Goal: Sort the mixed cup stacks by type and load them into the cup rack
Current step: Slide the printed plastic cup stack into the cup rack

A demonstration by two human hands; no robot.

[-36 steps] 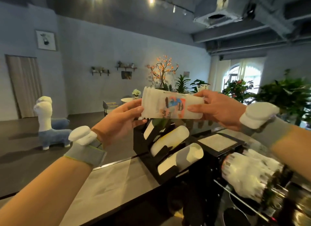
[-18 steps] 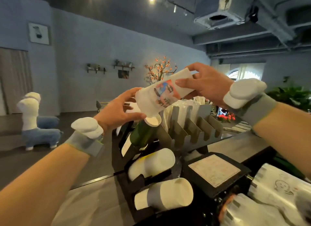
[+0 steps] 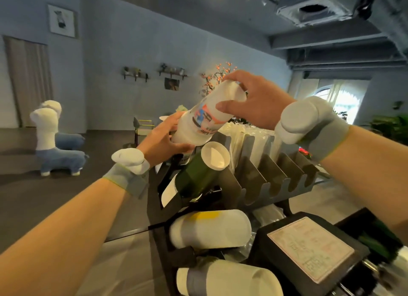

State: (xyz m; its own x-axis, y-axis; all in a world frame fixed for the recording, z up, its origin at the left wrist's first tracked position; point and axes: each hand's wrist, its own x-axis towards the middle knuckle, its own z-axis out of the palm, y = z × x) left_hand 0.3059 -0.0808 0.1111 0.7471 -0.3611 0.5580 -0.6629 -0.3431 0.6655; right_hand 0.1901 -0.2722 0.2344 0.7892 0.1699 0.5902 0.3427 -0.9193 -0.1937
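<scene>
Both hands hold a stack of white printed cups [image 3: 206,117], tilted with its wide end down-left, over the top slot of the black cup rack [image 3: 164,185]. My right hand [image 3: 249,101] grips the upper narrow end. My left hand [image 3: 163,141] cups the lower wide end. Just below sits a dark green cup stack [image 3: 198,174] with a white rim in the rack. Lower slots hold a white stack with a yellow mark [image 3: 209,227] and a white stack with a grey band [image 3: 227,278].
A grey slotted lid holder [image 3: 271,176] with clear lids stands right of the rack. A black machine with a label [image 3: 309,253] sits at lower right. The counter top [image 3: 123,267] lies at lower left; a llama stool [image 3: 55,141] stands on the floor beyond.
The printed stack has tilted from level to steep, its wide end lowered toward the rack's top slot. My right hand rose to the narrow end; the view moved closer to the rack.
</scene>
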